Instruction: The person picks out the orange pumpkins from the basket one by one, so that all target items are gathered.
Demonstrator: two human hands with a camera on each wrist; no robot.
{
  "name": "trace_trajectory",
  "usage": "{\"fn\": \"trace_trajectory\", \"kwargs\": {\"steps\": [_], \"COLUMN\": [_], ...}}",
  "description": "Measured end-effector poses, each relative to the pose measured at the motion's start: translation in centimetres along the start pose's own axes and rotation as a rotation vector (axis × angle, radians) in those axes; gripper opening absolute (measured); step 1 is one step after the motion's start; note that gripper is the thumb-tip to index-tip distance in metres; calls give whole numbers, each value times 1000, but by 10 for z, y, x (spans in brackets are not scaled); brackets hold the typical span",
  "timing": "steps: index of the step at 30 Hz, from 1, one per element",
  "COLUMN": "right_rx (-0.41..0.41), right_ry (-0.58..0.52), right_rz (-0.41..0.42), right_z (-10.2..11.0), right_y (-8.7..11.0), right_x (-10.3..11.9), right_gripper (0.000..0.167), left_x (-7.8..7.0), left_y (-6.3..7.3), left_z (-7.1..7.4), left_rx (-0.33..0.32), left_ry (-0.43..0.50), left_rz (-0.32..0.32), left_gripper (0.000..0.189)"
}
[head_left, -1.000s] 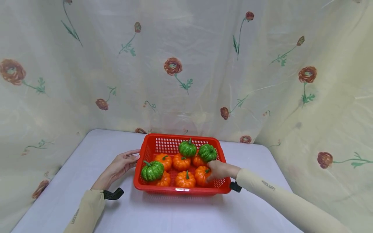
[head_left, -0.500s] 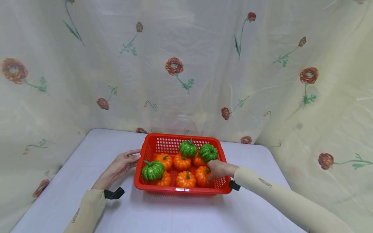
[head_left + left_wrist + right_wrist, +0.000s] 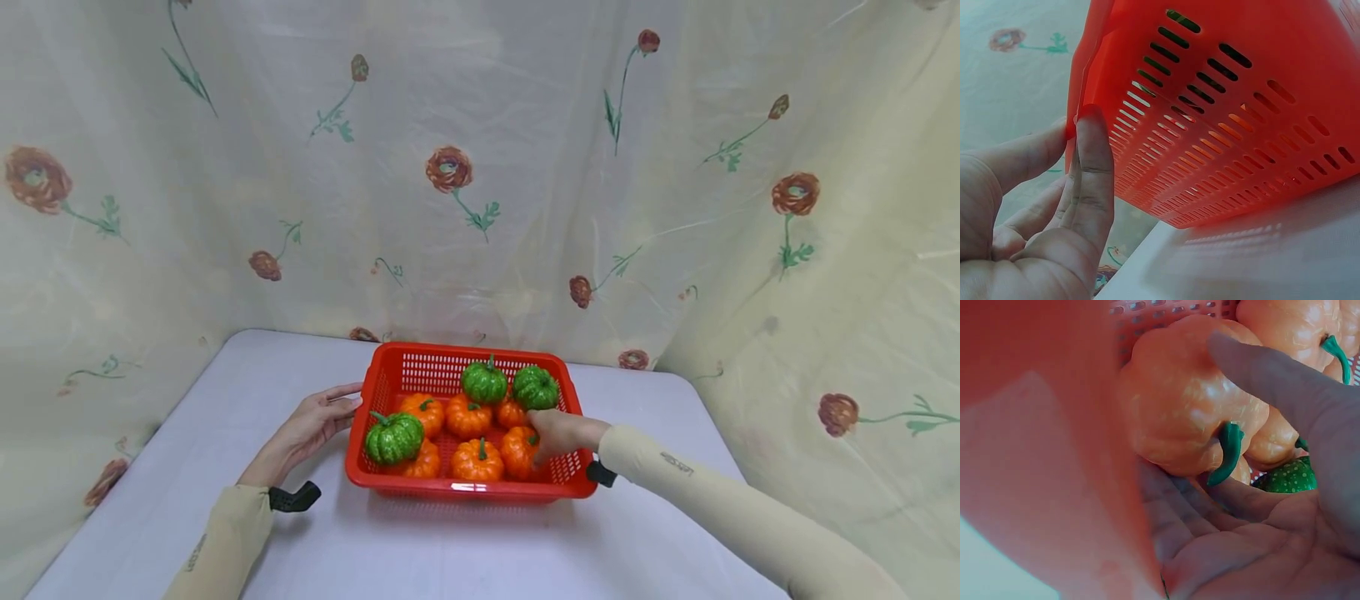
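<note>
A red plastic basket (image 3: 468,490) stands on the table, holding several orange pumpkins and 3 green ones. At its left side my left hand (image 3: 313,427) pinches the rim; in the left wrist view the thumb and fingers (image 3: 1094,169) lie on either side of the basket's edge. My right hand (image 3: 558,433) reaches inside at the right and grips the front right orange pumpkin (image 3: 517,452). The right wrist view shows the thumb on top of this orange pumpkin (image 3: 1175,400), near its green stem, with the other fingers underneath, partly hidden.
One green pumpkin (image 3: 394,439) lies at the basket's front left, another green pumpkin (image 3: 484,383) at the back, and a third green pumpkin (image 3: 536,388) just beyond my right hand. A white table (image 3: 480,558) extends around the basket, and a flowered curtain (image 3: 517,217) hangs behind.
My right hand and forearm have shifted very slightly left and away from me. The left hand keeps its hold, and the basket stays in place.
</note>
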State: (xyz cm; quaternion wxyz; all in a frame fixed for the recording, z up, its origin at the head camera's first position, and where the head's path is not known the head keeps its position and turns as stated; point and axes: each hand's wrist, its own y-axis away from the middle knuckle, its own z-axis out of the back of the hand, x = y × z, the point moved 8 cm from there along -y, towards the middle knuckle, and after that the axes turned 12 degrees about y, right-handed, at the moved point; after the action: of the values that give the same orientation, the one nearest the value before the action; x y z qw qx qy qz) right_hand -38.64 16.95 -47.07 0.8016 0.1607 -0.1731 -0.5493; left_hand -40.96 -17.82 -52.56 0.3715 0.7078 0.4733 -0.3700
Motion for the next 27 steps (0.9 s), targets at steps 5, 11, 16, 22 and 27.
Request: {"fn": "trace_trajectory", "kwargs": {"steps": [5,11,16,22,27], "right_rx": [9,42,46,39,48], "right_ry": [16,3,19,50,30], "right_rz": [27,47,65,70,35], "right_z": [-1,-4,-4,-2,-3], "right_y": [-2,-2,-2,-2,-1], "right_x": [2,5,7,6,2], "right_gripper": [52,59,61,44,41], "left_x": [1,2,2,3,2], "left_y": [-1,-1,-1,0,0], "left_z": [0,2,3,4,2], "left_rx": [2,-22,-37,-41,-24], "left_ry": [7,4,4,10,12], "left_rz": [3,2,6,8,0], "left_gripper": [62,61,59,58,61]}}
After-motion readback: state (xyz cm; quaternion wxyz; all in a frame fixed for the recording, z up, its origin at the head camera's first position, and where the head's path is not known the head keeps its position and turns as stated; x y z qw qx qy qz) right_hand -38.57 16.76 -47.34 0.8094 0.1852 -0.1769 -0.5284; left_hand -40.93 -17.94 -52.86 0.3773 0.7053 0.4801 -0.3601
